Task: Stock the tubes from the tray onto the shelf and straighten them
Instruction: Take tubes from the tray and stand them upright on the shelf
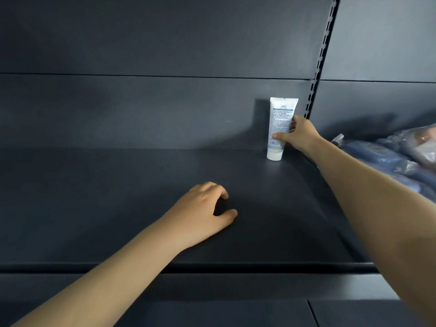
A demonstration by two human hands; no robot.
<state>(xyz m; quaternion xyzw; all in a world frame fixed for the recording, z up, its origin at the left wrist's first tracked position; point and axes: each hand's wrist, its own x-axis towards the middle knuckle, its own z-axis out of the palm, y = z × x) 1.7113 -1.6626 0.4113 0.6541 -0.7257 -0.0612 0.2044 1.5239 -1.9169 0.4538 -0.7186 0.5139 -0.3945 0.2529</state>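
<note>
Head view: a dark grey shelf (pixel 118 208) runs across the frame, with a raised lip along its front edge and a plain dark back panel (pixel 165 109) behind it. One white tube (pixel 280 128) stands upright on its cap at the rear right corner of the shelf, crimped end up, close to the back panel and just beside the slotted upright (pixel 316 83) that divides this bay from the next. The face of the tube turned to the camera carries a blue band and fine print with a barcode low down. The right grip (pixel 300 135) holds the tube at its lower half, thumb pressed across the front and fingers wrapped round the right edge; the right forearm reaches in from the lower right. The left grip (pixel 203 213) rests on the bare shelf deck near its middle, well apart from the tube, fingers loosely curled with tips on the deck, thumb out, holding nothing. On the neighbouring bay to the right lie blue packs in clear plastic wrap (pixel 401 156), stacked unevenly.
</note>
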